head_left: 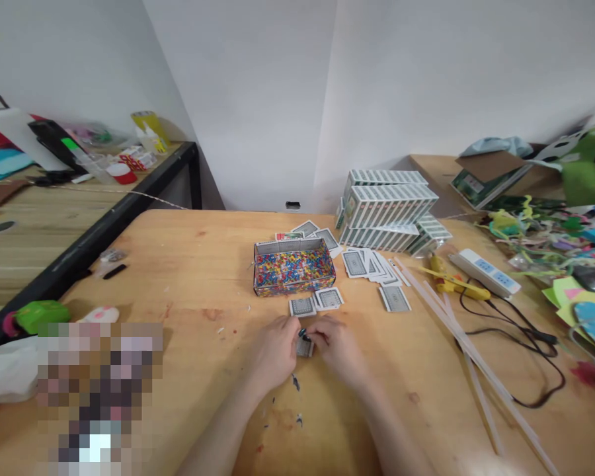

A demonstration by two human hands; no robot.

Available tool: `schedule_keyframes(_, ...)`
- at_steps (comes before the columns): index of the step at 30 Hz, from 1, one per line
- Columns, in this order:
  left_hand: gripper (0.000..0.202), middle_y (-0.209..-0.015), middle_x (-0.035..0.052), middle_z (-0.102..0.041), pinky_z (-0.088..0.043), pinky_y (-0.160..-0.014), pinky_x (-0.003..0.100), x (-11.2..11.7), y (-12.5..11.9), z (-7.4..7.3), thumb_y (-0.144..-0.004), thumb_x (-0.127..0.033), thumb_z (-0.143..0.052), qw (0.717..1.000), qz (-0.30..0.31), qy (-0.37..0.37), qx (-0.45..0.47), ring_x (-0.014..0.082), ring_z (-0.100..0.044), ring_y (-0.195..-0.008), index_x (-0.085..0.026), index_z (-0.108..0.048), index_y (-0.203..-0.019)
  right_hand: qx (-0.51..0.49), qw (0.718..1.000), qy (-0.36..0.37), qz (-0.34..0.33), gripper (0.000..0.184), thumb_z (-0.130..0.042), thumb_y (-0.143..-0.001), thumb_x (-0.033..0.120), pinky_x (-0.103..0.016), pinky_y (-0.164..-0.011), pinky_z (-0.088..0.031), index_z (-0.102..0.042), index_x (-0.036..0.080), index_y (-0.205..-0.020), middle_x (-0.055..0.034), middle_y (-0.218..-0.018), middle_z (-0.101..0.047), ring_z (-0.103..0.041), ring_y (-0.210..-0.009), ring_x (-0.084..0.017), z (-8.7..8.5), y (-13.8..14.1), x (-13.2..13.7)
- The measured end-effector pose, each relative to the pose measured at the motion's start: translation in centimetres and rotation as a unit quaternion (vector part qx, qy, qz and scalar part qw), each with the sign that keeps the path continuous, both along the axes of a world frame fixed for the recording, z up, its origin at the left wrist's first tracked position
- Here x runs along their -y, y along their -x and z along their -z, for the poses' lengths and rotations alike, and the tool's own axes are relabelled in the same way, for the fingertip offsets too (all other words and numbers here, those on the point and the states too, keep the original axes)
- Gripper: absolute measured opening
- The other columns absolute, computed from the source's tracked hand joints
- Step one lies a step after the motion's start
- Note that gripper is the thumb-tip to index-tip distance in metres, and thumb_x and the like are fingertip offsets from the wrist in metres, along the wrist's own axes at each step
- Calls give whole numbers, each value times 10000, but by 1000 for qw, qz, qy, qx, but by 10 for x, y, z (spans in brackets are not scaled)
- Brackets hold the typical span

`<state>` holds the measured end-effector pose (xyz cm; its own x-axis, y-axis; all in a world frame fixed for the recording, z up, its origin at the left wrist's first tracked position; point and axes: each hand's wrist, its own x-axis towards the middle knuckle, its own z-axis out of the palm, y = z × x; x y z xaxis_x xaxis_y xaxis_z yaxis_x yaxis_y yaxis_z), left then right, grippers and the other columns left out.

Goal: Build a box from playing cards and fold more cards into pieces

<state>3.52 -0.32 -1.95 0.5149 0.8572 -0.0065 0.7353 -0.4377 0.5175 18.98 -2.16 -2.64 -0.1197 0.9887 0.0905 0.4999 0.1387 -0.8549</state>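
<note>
My left hand (280,347) and my right hand (334,340) meet at the near middle of the table, fingers closed in a pinch. Between their fingertips is a small dark, bluish piece (303,334), too small to name. Just beneath it a grey-backed playing card (305,348) shows, partly covered by the hands. Two more spots of playing cards (329,299) lie just beyond my fingers. Behind them stands an open box with a colourful pattern (292,288). Dark scraps (296,382) are scattered on the tabletop in front of my hands.
Striped card boxes (391,206) are stacked at the back, with fanned playing cards (371,264) before them. A yellow glue gun (456,284), a power strip (486,272) and glue sticks (476,357) lie right. A green object (42,317) sits left, near a pixelated area.
</note>
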Motion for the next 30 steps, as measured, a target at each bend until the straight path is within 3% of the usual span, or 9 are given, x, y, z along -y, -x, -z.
schedule_keyframes(5,139,-708,25,-523,-320,-572,253,3,-3,-4,-799,-120,-368,998,-2,0,62,166,-494,-670,-183,-465,-720,50,999,-9,4,155,-536,-698,101,-253,-597,-355,-570,186,-572,-17,-607,-553,-493,-662,-170,-5,0,2)
schedule_keyframes(9,113,-645,-13,-492,-341,-559,229,3,-5,0,-803,-191,-423,970,-73,80,216,127,-466,-600,-178,-467,-700,8,999,28,25,141,-520,-700,127,-242,-552,-335,-544,185,-573,0,-576,-516,-472,-595,-151,-5,4,5)
schedule_keyframes(14,154,-649,-19,-534,-376,-585,212,-2,-8,5,-729,-308,-573,859,-175,211,432,113,-487,-616,-158,-545,-703,-148,983,95,48,88,-527,-708,203,-239,-535,-340,-535,175,-625,8,-581,-515,-455,-552,-134,3,11,5)
schedule_keyframes(18,253,-690,-9,-564,-409,-627,231,-4,-13,8,-660,-391,-640,764,-203,302,533,122,-515,-642,-156,-578,-730,-240,961,113,82,109,-562,-698,262,-230,-514,-320,-519,173,-653,19,-588,-493,-424,-529,-116,9,9,1)
schedule_keyframes(20,282,-675,-13,-547,-418,-610,238,-4,-14,11,-644,-411,-649,737,-205,328,555,115,-507,-613,-154,-561,-718,-263,954,116,89,134,-583,-684,279,-224,-496,-300,-504,176,-652,33,-577,-466,-398,-510,-105,10,8,1)
schedule_keyframes(23,288,-643,-26,-506,-400,-578,219,-3,-14,14,-645,-413,-647,741,-207,316,556,97,-473,-582,-153,-529,-684,-277,950,114,88,168,-600,-670,289,-221,-486,-285,-473,185,-634,48,-560,-431,-377,-500,-99,10,11,2)
schedule_keyframes(30,229,-590,-44,-440,-331,-521,197,-3,-12,19,-717,-362,-574,791,-201,243,524,85,-394,-537,-162,-479,-659,-281,949,116,79,155,-579,-664,249,-221,-468,-262,-437,195,-631,69,-528,-392,-350,-473,-94,10,17,6)
